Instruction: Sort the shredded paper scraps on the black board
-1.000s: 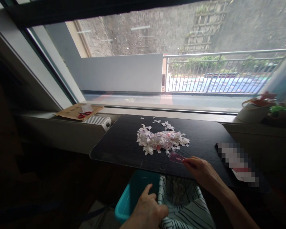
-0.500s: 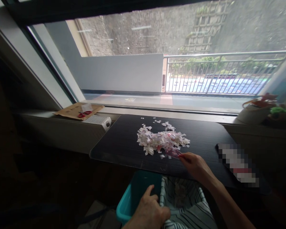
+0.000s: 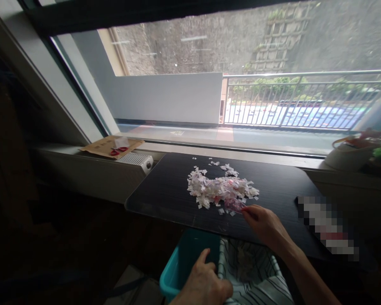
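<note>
Table (image 3: 165, 186): dark, spanned the middle of the frame, flat and steady-looking.

Basket (image 3: 260, 289): lower centre, lined with striped cloth. Pale bits showed dimly inside. Cloth probably soft, so firmest hold judged to be at the rim.

Tub (image 3: 167, 283): teal, just left of the basket at bottom centre. Looked like stiff, smooth plastic; rim the likely grip.

Paper heap (image 3: 222, 188): centre of the frame, on the table. Mostly white, some pink. Judged very light and limp, prone to scatter or flutter; better gathered from beneath or swept from the side than pinched piece by piece.

Left hand (image 3: 203, 280): bottom centre, where tub and basket met. Index finger stretched out over the tub, other fingers bent. Could not tell whether they gripped the basket's edge.

Right hand (image 3: 264, 221): right of centre, above the table's near edge, fingertips pinched on the near end of a pink piece.

Pink piece (image 3: 234, 205): see-through, at the heap's lower right edge, its far end against the paper. Judged light, thin and possibly slick; near end a sound hold, leaving the broad part free.

Loose scraps (image 3: 221, 211): a few just below the heap, apart from it. Flat, hence likely awkward for fingertips.
</note>
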Demonstrator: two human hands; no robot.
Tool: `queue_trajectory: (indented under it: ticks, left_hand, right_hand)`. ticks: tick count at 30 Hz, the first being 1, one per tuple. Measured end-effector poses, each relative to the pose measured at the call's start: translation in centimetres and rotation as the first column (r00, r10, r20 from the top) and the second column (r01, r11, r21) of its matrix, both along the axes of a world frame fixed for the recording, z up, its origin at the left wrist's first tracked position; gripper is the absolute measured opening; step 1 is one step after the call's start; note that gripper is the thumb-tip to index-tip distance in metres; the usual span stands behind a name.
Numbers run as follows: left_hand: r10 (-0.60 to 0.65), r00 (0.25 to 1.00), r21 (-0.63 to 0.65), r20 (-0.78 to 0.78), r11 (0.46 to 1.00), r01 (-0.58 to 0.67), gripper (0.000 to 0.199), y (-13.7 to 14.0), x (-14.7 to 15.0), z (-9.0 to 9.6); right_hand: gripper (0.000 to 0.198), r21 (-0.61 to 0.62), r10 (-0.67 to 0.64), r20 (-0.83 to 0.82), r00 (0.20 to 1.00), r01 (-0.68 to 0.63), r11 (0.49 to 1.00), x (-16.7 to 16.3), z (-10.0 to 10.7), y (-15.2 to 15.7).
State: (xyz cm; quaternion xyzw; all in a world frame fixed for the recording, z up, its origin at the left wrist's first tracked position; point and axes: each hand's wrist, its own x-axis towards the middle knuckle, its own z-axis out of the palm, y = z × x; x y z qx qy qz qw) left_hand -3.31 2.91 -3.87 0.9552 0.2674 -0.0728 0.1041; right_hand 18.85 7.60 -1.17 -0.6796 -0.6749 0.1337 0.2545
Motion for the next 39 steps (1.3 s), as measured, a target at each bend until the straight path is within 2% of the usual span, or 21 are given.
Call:
queue_trajectory:
  ticks: [9,15,19,23,30,34,37,39]
  left_hand:
    - [-0.052,0.996,-0.016,-0.071,0.999,0.051,0.011,0.1,-0.1,0.7]
    - [-0.03,0.997,-0.068,-0.068,0.997,0.025,0.011,-0.1,-0.2,1.5]
    - [0.019,0.999,-0.093,-0.032,0.995,-0.021,0.02,-0.1,-0.6,1.3]
    - [0.084,0.996,-0.125,-0.038,0.988,-0.088,0.026,-0.2,-1.3,0.7]
    - [0.263,0.965,-0.137,-0.019,0.955,-0.263,0.015,-0.7,-3.0,1.7]
    - [0.309,0.951,-0.15,-0.011,0.94,-0.307,0.018,-0.6,-3.0,2.4]
    - [0.301,0.954,-0.191,-0.021,0.935,-0.299,0.019,-0.4,-2.8,2.6]
    - [0.297,0.955,-0.193,-0.004,0.937,-0.292,0.019,-0.4,-2.7,2.5]
  right_hand:
    - [0.034,-0.032,0.005,0.003,1.0,-0.005,0.999,0.4,-0.6,-1.1]
    - [0.033,-0.044,-0.029,0.005,1.0,0.029,0.999,1.4,-0.3,-2.6]
    - [0.032,-0.038,-0.033,-0.019,0.999,0.032,0.999,1.6,-0.3,-3.0]
    - [0.034,-0.051,0.023,-0.067,0.997,-0.027,0.998,1.2,-0.5,-2.6]
    - [0.033,-0.081,0.048,-0.04,0.998,-0.051,0.995,1.6,-0.3,-3.2]
    - [0.033,-0.021,0.049,-0.163,0.985,-0.053,0.998,2.3,-1.1,-3.2]
    - [0.031,-0.004,0.059,-0.293,0.954,-0.062,0.998,2.6,-3.0,-2.7]
    - [0.03,-0.01,0.015,-0.404,0.915,-0.02,1.0,2.9,-4.5,-2.3]
